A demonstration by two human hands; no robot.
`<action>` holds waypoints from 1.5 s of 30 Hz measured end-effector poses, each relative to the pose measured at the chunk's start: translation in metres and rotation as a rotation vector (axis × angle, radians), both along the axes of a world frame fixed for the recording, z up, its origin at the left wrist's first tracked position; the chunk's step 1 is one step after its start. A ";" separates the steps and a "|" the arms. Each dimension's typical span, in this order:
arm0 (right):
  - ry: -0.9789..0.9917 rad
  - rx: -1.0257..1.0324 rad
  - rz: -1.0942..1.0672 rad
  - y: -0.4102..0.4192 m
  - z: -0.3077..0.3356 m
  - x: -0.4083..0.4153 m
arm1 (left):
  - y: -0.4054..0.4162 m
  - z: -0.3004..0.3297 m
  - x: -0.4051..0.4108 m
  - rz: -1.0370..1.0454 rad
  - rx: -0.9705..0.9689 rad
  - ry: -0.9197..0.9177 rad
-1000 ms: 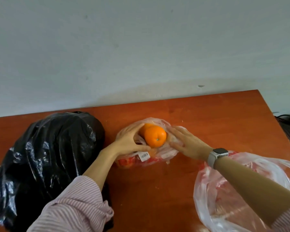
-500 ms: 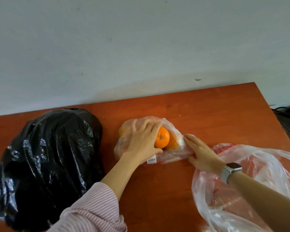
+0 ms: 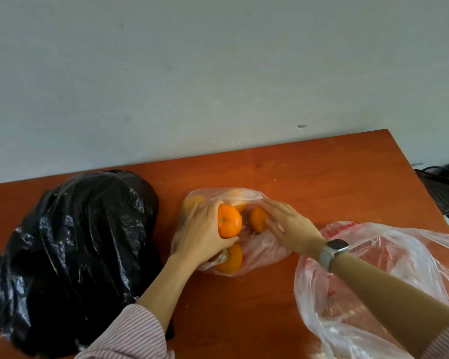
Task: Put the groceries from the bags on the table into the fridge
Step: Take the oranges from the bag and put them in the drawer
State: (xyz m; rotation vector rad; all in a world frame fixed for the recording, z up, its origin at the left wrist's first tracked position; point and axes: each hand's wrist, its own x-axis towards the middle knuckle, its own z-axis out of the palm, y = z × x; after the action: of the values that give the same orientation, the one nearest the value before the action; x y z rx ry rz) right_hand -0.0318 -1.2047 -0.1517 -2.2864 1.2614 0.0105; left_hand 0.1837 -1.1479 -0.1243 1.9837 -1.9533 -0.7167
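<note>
Wooden table (image 3: pixel 309 177), reddish-brown, set against a pale wall (image 3: pixel 218 73).

Centre of table: small clear bag (image 3: pixel 265 255) lying on its side, holding several oranges. Left hand (image 3: pixel 202 234) wrapped around one orange (image 3: pixel 229 221) at the bag's mouth, fingers over its far side and thumb under its near side; stem dimple facing the camera. Grip firm, fruit held clear of the plastic.

Second orange (image 3: pixel 258 219) just right of the held one, inside the bag. Third orange (image 3: pixel 231 259) below the left hand, near the bag's front edge, partly covered by the thumb. Further orange shapes (image 3: pixel 192 202) behind the plastic at the rear (count unclear).

Right hand (image 3: pixel 288 226) flat on the bag, fingers straight and spread, fingertips touching the second orange through or beside the plastic; nothing grasped. Grey watch (image 3: pixel 332 251) on that wrist. Striped sleeve (image 3: pixel 130 338) on the left arm.

Left of table: large black bag (image 3: pixel 70 255), full and glossy, contents hidden. Right front corner: larger clear bag with red print (image 3: pixel 399 281), under the right forearm, contents not discernible.

Dark object with cables (image 3: pixel 446 187) off the table's right edge.
</note>
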 end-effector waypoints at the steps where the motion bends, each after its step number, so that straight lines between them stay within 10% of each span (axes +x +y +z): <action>1: -0.073 0.041 -0.046 -0.006 -0.001 -0.004 | -0.002 -0.002 -0.002 -0.012 -0.011 -0.018; 17: -0.095 0.123 -0.224 -0.027 -0.029 -0.021 | -0.032 -0.007 -0.016 -0.023 0.073 0.136; 23: -0.148 -0.325 0.056 -0.009 0.000 -0.001 | -0.012 -0.016 -0.015 -0.010 0.015 0.112; 30: 0.046 -0.085 -0.044 -0.013 -0.009 0.017 | 0.002 0.000 -0.012 0.195 -0.027 0.108; 36: -0.114 -0.004 -0.158 0.008 0.000 0.018 | 0.024 0.029 -0.022 0.406 -0.077 0.443; 45: -0.427 -0.051 -0.317 0.085 0.076 -0.032 | 0.084 0.054 -0.051 0.294 -0.166 0.461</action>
State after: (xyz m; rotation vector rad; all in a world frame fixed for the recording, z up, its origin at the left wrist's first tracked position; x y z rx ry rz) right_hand -0.0634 -1.1197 -0.0757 -1.9597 1.3773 -0.5951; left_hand 0.1328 -1.0643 -0.0706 1.7596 -1.3760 -0.8157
